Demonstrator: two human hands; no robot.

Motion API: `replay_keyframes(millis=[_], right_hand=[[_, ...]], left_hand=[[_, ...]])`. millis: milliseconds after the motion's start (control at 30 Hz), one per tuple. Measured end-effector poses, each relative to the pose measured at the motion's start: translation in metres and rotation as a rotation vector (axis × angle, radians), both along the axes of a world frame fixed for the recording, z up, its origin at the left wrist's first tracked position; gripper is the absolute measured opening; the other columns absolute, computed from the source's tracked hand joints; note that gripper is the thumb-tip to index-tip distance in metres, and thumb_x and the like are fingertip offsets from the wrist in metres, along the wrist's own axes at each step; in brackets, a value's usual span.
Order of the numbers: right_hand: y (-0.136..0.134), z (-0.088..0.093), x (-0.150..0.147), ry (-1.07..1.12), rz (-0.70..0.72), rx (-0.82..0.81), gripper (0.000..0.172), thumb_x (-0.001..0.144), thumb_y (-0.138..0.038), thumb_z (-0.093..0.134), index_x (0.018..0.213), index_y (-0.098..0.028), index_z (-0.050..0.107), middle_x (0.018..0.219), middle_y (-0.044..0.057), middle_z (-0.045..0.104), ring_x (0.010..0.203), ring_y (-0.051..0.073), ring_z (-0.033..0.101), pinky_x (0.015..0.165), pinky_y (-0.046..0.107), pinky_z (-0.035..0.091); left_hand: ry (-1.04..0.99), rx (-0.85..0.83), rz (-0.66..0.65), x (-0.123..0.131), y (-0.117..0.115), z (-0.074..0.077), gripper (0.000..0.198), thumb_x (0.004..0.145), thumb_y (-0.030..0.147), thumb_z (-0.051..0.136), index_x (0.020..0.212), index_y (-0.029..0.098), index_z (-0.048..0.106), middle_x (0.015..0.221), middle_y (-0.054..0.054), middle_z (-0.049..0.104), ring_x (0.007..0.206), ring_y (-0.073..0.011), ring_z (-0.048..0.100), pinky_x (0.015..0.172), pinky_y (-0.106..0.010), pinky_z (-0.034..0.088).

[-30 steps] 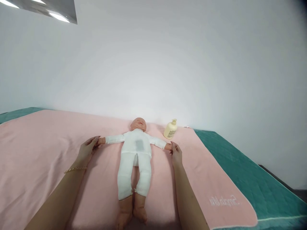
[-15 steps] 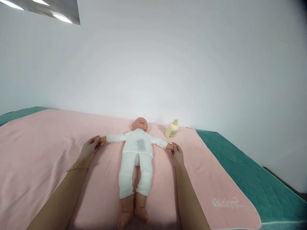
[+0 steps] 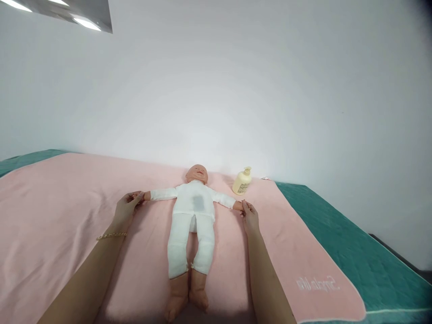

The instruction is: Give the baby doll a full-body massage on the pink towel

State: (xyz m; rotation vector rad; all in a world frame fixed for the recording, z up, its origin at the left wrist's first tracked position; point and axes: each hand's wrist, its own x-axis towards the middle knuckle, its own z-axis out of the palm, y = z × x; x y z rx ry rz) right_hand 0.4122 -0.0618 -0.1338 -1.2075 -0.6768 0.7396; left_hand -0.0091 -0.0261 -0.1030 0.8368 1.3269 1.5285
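A baby doll with a white cloth body lies on its back, head toward the wall and bare feet toward me. Its arms are stretched out to both sides. My left hand, with a gold chain bracelet at the wrist, is closed around the doll's hand on the left. On the other side my right hand pinches the doll's other hand between thumb and fingers. Parts of the doll's hands are hidden by my fingers. A grey patch marks the doll's chest.
A pale yellow pump bottle stands beyond my right hand. Under everything is a pink blanket with mirrored lettering, over a green quilted cover. A white wall rises behind, and a lamp panel shows at upper left.
My left hand has shifted very slightly to the right, still holding the doll's hand. The doll and bottle lie essentially as before.
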Motion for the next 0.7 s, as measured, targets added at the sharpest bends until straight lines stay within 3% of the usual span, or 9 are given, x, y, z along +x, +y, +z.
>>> replay_keyframes(millis=[233, 433, 700], right_hand=[[0.0005, -0.0018, -0.0047, -0.065, -0.126, -0.026, 0.045, 0.068, -0.060, 0.072, 0.073, -0.017, 0.060, 0.049, -0.005, 0.049, 0.046, 0.011, 0.042, 0.044, 0.024, 0.031], [0.0043, -0.0071, -0.0015, -0.024, -0.132, -0.011, 0.045, 0.066, -0.058, 0.073, 0.081, -0.018, 0.060, 0.064, -0.002, 0.060, 0.050, 0.011, 0.048, 0.048, 0.026, 0.040], [0.0058, -0.0078, 0.0008, 0.037, -0.091, 0.005, 0.049, 0.058, -0.050, 0.081, 0.089, -0.018, 0.064, 0.076, 0.000, 0.062, 0.057, 0.011, 0.052, 0.051, 0.026, 0.044]], left_hand=[[0.000, 0.003, -0.019, -0.0037, 0.0049, -0.0080, 0.027, 0.077, 0.037, 0.070, 0.089, 0.013, 0.068, 0.081, -0.007, 0.069, 0.070, -0.0152, 0.062, 0.058, -0.022, 0.051], [-0.057, 0.000, 0.004, -0.0010, 0.0008, -0.0041, 0.016, 0.086, 0.024, 0.061, 0.092, 0.012, 0.070, 0.086, -0.008, 0.069, 0.074, -0.0140, 0.063, 0.065, -0.022, 0.053], [-0.117, 0.028, -0.026, -0.0009, -0.0024, -0.0018, 0.012, 0.085, 0.017, 0.064, 0.093, 0.012, 0.071, 0.087, -0.008, 0.070, 0.074, -0.0133, 0.064, 0.060, -0.018, 0.054]])
